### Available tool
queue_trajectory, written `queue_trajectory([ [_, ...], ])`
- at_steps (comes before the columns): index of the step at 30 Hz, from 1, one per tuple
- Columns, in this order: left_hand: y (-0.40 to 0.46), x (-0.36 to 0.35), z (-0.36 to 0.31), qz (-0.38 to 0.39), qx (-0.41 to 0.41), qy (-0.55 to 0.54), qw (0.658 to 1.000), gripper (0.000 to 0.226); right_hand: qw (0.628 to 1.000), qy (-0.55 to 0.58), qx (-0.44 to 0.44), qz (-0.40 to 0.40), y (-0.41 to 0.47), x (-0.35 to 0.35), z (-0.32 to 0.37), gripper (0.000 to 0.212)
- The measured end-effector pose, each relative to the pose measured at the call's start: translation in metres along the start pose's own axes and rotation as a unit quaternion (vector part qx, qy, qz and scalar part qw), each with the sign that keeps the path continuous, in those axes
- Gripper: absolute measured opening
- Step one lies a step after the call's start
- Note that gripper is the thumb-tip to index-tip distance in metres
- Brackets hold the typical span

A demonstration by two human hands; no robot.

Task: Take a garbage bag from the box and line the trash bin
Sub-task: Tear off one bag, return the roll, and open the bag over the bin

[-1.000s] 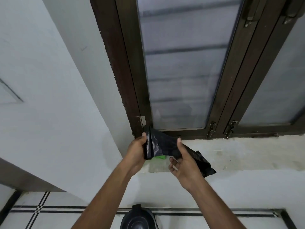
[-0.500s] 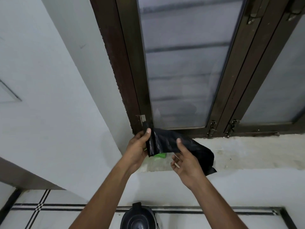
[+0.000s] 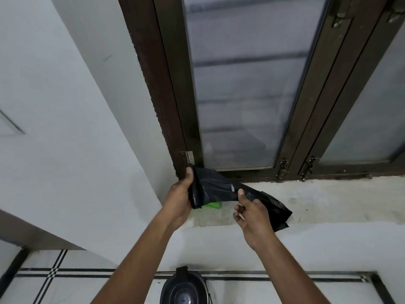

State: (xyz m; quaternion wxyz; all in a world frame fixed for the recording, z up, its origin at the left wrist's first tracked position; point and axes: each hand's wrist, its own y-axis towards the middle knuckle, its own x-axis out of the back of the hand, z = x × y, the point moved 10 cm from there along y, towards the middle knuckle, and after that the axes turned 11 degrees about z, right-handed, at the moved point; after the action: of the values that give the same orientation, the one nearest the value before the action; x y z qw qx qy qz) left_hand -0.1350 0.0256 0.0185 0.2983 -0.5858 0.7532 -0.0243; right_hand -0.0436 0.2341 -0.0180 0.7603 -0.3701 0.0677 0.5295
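1 head-worn wide-angle view, close above both forearms, facing a window sill (image 3: 317, 200) at frame centre.

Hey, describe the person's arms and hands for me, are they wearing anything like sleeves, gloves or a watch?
Both forearms are bare from the bottom edge of the picture up to the wrists: no sleeves show. The left hand and the right hand are ungloved, and no ring, watch or bracelet shows on the sides in view. Fingernails are short and unpainted. Above the elbows nothing is in view.

A dark-framed frosted window (image 3: 241, 88) is filling the upper frame, sitting above a concrete sill (image 3: 328, 200); white wall (image 3: 54, 128) is occupying the left.
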Motion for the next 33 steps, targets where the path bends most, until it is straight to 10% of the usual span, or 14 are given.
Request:
queue_trajectory([
  [4, 0.002, 0.005, 0.0, -0.006, 0.001, 0.052, 0.999, 0.042, 0.996, -0.062, -0.064, 0.024, -0.011, -0.008, -0.008, 0.036],
  [8, 0.006, 0.012, -0.005, -0.016, 0.004, 0.101, 0.995, 0.044, 0.906, -0.296, -0.239, 0.185, -0.057, -0.023, -0.017, 0.079],
  [13, 0.005, 0.007, -0.005, -0.006, 0.05, 0.074, 0.996, 0.048, 0.941, -0.326, 0.009, 0.095, -0.04, -0.029, 0.05, 0.046],
  [16, -0.001, 0.001, -0.014, 0.013, 0.049, 0.117, 0.992, 0.04, 0.896, -0.413, 0.126, 0.101, -0.004, -0.045, 0.069, 0.022],
  [24, -0.02, -0.011, -0.05, 0.04, -0.025, 0.279, 0.959, 0.04, 0.791, -0.56, 0.031, 0.243, 0.073, -0.077, 0.033, 0.066],
  [33, -0.022, 0.02, -0.049, -0.03, -0.044, 0.282, 0.958, 0.056, 0.757, -0.561, 0.15, 0.3, 0.055, -0.109, 0.049, 0.013],
])
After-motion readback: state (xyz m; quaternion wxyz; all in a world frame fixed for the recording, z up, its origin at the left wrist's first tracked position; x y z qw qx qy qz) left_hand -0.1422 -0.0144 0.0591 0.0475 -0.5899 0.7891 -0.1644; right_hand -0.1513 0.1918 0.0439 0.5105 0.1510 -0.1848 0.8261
